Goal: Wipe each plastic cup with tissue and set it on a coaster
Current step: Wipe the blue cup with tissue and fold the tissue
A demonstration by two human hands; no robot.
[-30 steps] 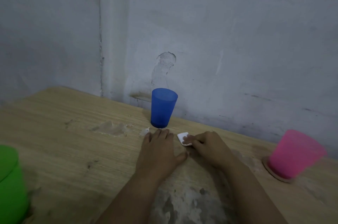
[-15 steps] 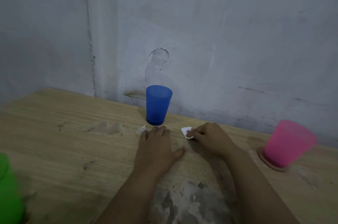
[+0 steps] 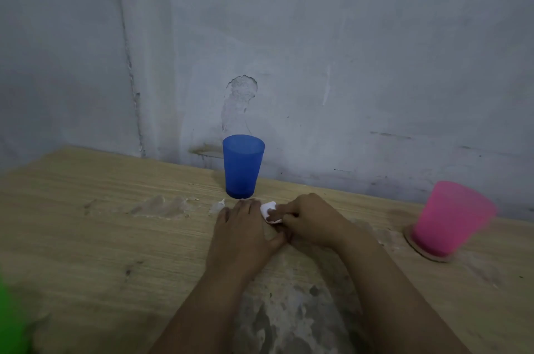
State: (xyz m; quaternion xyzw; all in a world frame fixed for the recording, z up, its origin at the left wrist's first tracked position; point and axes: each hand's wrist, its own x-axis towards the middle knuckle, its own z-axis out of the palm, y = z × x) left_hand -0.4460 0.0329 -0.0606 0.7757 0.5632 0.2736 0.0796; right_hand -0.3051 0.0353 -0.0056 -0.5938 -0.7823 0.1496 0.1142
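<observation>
Left hand flat, fingers spread on table; right hand pinching tissue beside it.

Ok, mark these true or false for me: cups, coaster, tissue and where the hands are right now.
1. The pink cup stands on a coaster. True.
2. The blue cup lies on its side. False: it stands upright near the wall.
3. The right hand pinches the tissue against the table. True.
4. The left hand grips the blue cup. False: it lies flat on the table just in front of it.
5. The blue cup sits on a coaster. False: none shows under it.
</observation>
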